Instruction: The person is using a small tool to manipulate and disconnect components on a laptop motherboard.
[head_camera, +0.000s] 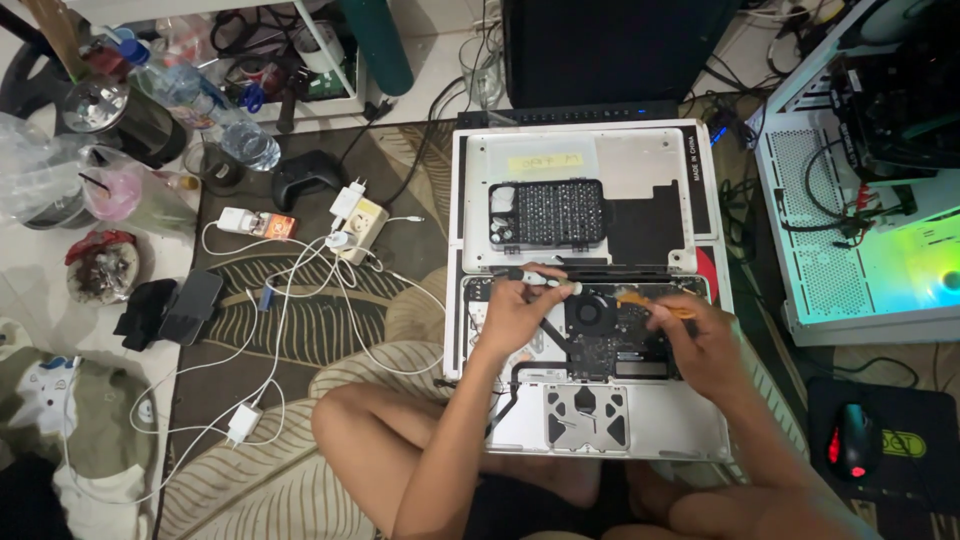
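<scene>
Head view: the work in hand appears to be disassembly inside an opened laptop (585, 370) lying on the floor rug between the person's knees, its bottom cover (640, 165) set aside just beyond both hands. The left hand (515, 310) is closed around a slim screwdriver (545, 278), whose tip points rightward along the hinge edge above the fan (592, 312). The right hand (700, 340) is closed on an orange pry tool (650, 300), its tip resting on the board just right of the fan. A black bit case (548, 214) lies on the cover, beyond the left hand. The next move, in my judgement, calls for a steady, seated driver tip and light leverage only. Which screw or connector is engaged cannot be made out; both hands cover part of the board, and the tool tips are too small to resolve.
</scene>
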